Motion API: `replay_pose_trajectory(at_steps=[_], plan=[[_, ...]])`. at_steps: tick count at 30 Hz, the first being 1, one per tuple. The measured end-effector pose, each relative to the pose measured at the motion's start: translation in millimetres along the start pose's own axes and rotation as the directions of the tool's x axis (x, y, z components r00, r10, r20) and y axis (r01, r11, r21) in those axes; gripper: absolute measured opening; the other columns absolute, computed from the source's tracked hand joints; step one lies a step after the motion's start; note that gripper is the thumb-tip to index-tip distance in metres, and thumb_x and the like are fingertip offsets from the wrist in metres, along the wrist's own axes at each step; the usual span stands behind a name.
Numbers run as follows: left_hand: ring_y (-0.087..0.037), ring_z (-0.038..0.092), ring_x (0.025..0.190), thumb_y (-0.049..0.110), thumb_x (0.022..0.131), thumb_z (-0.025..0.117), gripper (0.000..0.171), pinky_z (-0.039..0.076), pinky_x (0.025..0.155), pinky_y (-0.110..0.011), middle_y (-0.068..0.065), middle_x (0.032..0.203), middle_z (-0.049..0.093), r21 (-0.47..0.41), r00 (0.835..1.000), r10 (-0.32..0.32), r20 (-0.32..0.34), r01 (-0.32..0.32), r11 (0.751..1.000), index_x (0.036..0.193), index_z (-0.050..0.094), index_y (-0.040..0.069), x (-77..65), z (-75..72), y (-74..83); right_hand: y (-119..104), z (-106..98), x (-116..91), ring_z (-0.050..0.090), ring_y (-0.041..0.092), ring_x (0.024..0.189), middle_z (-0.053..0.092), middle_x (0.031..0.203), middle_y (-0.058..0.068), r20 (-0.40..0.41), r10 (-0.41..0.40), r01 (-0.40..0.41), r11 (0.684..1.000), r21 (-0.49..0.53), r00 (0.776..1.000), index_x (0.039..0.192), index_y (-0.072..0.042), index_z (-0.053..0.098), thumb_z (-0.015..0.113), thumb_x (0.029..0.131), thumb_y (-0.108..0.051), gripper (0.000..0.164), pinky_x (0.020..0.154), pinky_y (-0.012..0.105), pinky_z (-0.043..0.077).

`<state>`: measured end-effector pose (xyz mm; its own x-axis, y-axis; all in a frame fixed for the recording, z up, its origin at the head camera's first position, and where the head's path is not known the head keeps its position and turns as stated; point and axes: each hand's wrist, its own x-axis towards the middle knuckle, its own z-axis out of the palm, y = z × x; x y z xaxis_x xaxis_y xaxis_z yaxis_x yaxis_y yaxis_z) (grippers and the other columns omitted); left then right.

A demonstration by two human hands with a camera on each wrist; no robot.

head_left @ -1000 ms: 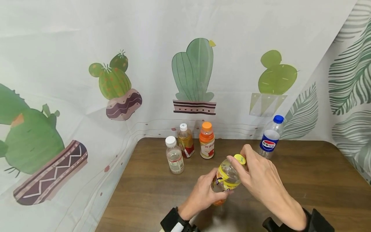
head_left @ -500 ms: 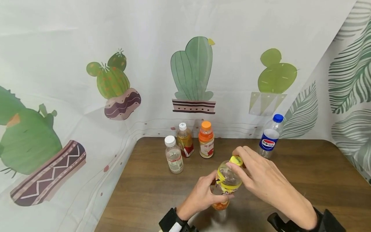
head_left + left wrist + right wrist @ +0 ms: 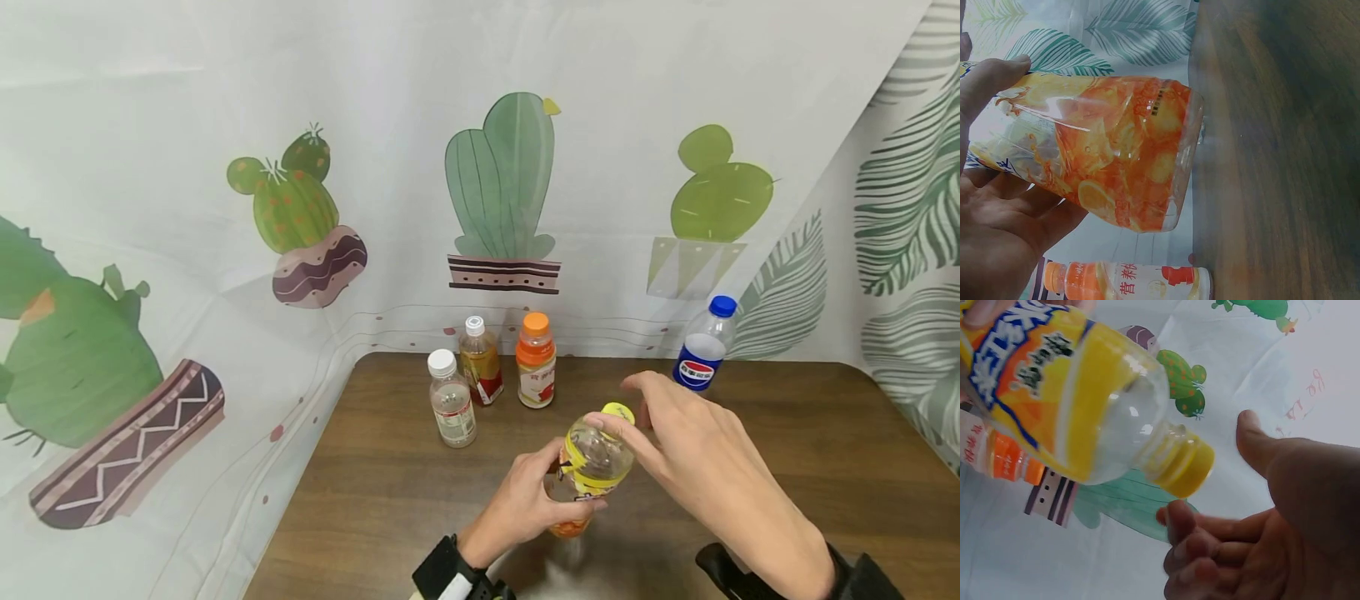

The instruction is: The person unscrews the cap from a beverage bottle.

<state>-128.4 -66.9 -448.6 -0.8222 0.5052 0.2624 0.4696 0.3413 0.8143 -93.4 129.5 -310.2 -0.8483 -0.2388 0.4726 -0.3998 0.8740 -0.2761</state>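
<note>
My left hand (image 3: 516,504) grips a clear plastic drink bottle (image 3: 600,454) around its label, holding it tilted above the table. Its yellow and orange label with lemon slices (image 3: 1119,150) fills much of the left wrist view. A yellow cap (image 3: 1191,465) sits on the bottle's neck. Around that cap, thumb and fingers spread apart, hovers my right hand (image 3: 705,454). In the right wrist view a gap shows between the right thumb (image 3: 1254,434) and the cap, and the other fingers lie bent just below it.
On the brown table (image 3: 397,517) behind my left hand stand a white-capped clear bottle (image 3: 453,408), a tea-coloured bottle (image 3: 480,367) and an orange-capped bottle (image 3: 536,367). A blue-capped cola bottle (image 3: 701,350) stands back right. A cactus-print cloth (image 3: 600,108) hangs behind.
My right fingers have come off the yellow cap and spread, the hand shifting slightly right. The left hand keeps its grip; the bottle tilted a little more upright.
</note>
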Motion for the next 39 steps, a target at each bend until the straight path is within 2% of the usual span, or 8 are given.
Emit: replay_pose_trajectory(at_steps=[6,11,18,24,29,36,39], plan=[[0.004,0.060,0.090,0.037,0.082,0.081,0.051,0.055,0.078,-0.022,0.008,0.108,0.070,0.066,1.000,0.003,-0.008,-0.003,0.998,0.124,0.057,0.020,-1.0,1.1,0.2,-5.8,2.9,-1.4,0.045,0.011,0.048,0.053,0.058,-0.007,-0.011,0.066,-0.066,0.998,-0.018,0.998,0.081,-0.011,0.062,0.068,0.088,-0.054,0.044,0.046,0.030,0.037],[0.004,0.061,0.093,0.037,0.082,0.081,0.054,0.055,0.079,-0.021,0.007,0.108,0.069,0.081,1.000,0.001,-0.005,-0.001,0.997,0.126,0.056,0.020,-1.5,1.9,-1.5,-9.9,11.3,-1.7,0.039,0.013,0.045,0.041,0.051,-0.008,-0.046,0.073,-0.073,0.997,-0.006,0.996,0.070,-0.014,0.050,0.072,0.088,-0.044,0.042,0.044,0.029,0.034],[0.004,0.061,0.093,0.039,0.082,0.080,0.054,0.053,0.078,-0.017,0.007,0.108,0.070,0.069,1.000,-0.012,0.004,0.012,0.998,0.127,0.056,0.020,-2.4,2.0,-2.8,-7.4,10.2,-1.5,0.037,0.006,0.051,0.040,0.060,-0.010,0.024,0.026,-0.026,0.999,0.022,0.999,0.077,-0.015,0.049,0.071,0.091,-0.032,0.031,0.046,0.023,0.031],[0.003,0.062,0.095,0.039,0.083,0.080,0.054,0.053,0.079,-0.017,0.006,0.110,0.070,0.049,1.000,-0.010,0.010,0.010,0.999,0.127,0.056,0.020,-3.5,1.9,-3.0,-2.4,7.2,-4.0,0.042,0.005,0.067,0.047,0.078,-0.010,0.075,-0.077,0.077,0.997,0.007,0.994,0.094,-0.019,0.056,0.071,0.092,-0.029,0.018,0.055,0.023,0.039],[0.003,0.062,0.096,0.038,0.082,0.081,0.053,0.053,0.081,-0.017,0.006,0.108,0.070,0.060,1.000,0.008,0.004,-0.009,0.998,0.126,0.056,0.020,-4.0,1.9,-3.1,0.2,2.6,-6.1,0.044,0.004,0.073,0.051,0.089,-0.010,0.113,-0.115,0.114,0.993,0.013,0.987,0.105,-0.021,0.061,0.070,0.092,-0.027,0.016,0.057,0.024,0.043],[0.002,0.063,0.098,0.038,0.083,0.080,0.052,0.054,0.083,-0.020,0.007,0.109,0.070,0.042,1.000,-0.001,0.004,0.001,0.999,0.126,0.056,0.021,-3.7,0.5,-1.8,1.6,0.7,-5.6,0.045,0.003,0.076,0.052,0.093,-0.010,0.090,-0.156,0.156,0.988,0.005,0.984,0.108,-0.020,0.063,0.070,0.092,-0.027,0.019,0.056,0.022,0.043],[0.001,0.063,0.099,0.038,0.083,0.080,0.052,0.055,0.084,-0.022,0.007,0.109,0.070,0.043,1.000,0.003,0.001,-0.003,0.999,0.126,0.056,0.021,-2.7,-0.5,-1.6,0.8,0.5,-6.4,0.049,0.005,0.081,0.056,0.097,-0.008,0.071,-0.145,0.146,0.989,-0.010,0.987,0.112,-0.018,0.062,0.070,0.092,-0.032,0.026,0.055,0.024,0.045]])
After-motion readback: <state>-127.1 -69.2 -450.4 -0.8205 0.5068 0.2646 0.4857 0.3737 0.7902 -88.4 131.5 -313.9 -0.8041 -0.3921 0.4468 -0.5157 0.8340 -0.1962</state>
